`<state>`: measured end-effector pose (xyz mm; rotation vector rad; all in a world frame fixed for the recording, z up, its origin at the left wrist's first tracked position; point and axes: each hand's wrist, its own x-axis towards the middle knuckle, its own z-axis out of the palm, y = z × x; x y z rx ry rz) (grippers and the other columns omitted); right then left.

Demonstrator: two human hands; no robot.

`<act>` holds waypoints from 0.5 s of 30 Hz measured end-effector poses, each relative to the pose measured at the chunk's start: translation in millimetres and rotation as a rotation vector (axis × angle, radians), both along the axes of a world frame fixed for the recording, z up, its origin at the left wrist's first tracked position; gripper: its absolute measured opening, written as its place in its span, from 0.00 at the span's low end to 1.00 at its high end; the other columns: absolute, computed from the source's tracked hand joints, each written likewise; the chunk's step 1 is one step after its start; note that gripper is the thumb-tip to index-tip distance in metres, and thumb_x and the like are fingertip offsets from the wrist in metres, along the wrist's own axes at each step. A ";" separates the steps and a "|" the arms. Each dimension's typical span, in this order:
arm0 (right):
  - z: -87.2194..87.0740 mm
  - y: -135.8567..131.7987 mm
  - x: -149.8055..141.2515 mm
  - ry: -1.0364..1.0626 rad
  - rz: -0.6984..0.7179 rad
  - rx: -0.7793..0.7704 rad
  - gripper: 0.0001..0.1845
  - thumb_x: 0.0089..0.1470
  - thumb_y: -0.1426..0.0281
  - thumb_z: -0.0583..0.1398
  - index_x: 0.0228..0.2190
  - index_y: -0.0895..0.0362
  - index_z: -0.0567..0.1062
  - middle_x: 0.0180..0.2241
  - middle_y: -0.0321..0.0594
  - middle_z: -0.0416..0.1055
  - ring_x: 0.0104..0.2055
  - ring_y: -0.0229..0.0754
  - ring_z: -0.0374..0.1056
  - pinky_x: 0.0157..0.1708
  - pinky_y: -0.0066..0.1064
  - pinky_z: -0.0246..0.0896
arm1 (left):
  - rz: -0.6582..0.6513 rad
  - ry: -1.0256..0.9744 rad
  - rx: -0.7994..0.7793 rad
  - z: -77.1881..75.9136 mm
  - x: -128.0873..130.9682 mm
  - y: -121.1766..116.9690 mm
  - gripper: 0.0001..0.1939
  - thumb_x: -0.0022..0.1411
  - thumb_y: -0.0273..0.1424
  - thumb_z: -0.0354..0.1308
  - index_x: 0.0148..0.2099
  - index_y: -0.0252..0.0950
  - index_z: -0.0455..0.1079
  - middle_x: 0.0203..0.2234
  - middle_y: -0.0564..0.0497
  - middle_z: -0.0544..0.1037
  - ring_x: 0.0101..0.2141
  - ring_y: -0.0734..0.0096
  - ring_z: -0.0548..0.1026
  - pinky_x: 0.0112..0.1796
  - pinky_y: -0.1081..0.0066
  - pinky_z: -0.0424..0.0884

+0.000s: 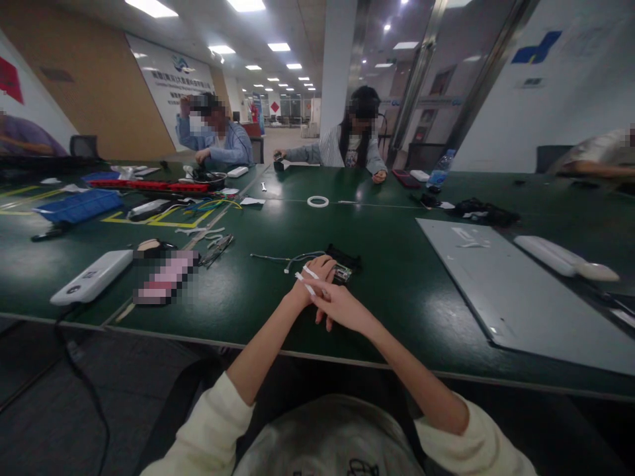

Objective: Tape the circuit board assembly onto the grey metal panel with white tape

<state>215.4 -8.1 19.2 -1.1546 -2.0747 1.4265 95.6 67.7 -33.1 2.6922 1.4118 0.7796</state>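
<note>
On my feed, ceiling panels [151, 7] lit a dim scene and left sheen on the green bench [278, 221]; I saw soft detail, stretched edges and pixelated patches.

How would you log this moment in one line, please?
left hand: white strips on its back | right hand: across left hand | circuit board: on green table

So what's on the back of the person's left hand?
White strips lie across the back of the left hand. The right hand reaches over it, covering part of it, so anything beneath those fingers can't be seen.
</note>
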 end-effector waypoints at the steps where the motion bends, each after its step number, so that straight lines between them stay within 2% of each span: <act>1: 4.9 -4.5 2.6 -0.036 0.037 -0.001 0.29 0.57 0.67 0.52 0.60 0.48 0.55 0.19 0.29 0.70 0.16 0.33 0.65 0.19 0.23 0.61 | -0.001 -0.006 0.009 0.5 -0.2 -1.7 0.14 0.65 0.29 0.45 0.51 0.36 0.64 0.49 0.46 0.68 0.49 0.63 0.68 0.49 0.60 0.66; 5: 28.1 -19.5 19.9 -0.055 0.150 -0.080 0.33 0.57 0.63 0.53 0.62 0.49 0.49 0.19 0.30 0.70 0.15 0.32 0.63 0.18 0.22 0.58 | -0.034 -0.044 0.032 3.2 -1.3 -7.0 0.14 0.65 0.29 0.44 0.51 0.36 0.63 0.48 0.45 0.68 0.49 0.65 0.68 0.50 0.61 0.65; 8: 42.9 -13.2 54.4 -0.009 0.101 -0.123 0.35 0.57 0.58 0.53 0.62 0.51 0.48 0.24 0.35 0.73 0.17 0.32 0.63 0.19 0.22 0.58 | -0.044 -0.056 0.032 5.6 -1.3 -8.9 0.13 0.66 0.29 0.44 0.51 0.36 0.63 0.48 0.45 0.68 0.50 0.64 0.68 0.51 0.60 0.65; 11: 45.8 13.1 114.6 -0.075 -0.110 -0.118 0.33 0.56 0.56 0.54 0.59 0.53 0.55 0.30 0.41 0.74 0.24 0.35 0.67 0.22 0.22 0.57 | -0.048 -0.065 0.043 7.8 -0.9 -10.2 0.14 0.66 0.29 0.44 0.52 0.35 0.62 0.48 0.44 0.68 0.50 0.63 0.68 0.51 0.59 0.65; 13: 39.8 36.8 164.4 -0.112 -0.328 -0.106 0.29 0.56 0.58 0.54 0.56 0.54 0.60 0.37 0.46 0.73 0.33 0.38 0.70 0.25 0.23 0.58 | -0.054 -0.071 0.050 8.7 -0.7 -10.8 0.14 0.66 0.29 0.44 0.51 0.35 0.62 0.48 0.44 0.68 0.50 0.63 0.68 0.51 0.59 0.65; 15: 31.0 60.8 215.0 -0.123 -0.593 -0.004 0.22 0.55 0.64 0.53 0.51 0.56 0.65 0.41 0.49 0.71 0.37 0.40 0.69 0.31 0.26 0.61 | -0.052 -0.077 0.048 8.9 -0.5 -10.9 0.13 0.66 0.29 0.44 0.51 0.35 0.63 0.48 0.44 0.68 0.49 0.62 0.68 0.50 0.58 0.66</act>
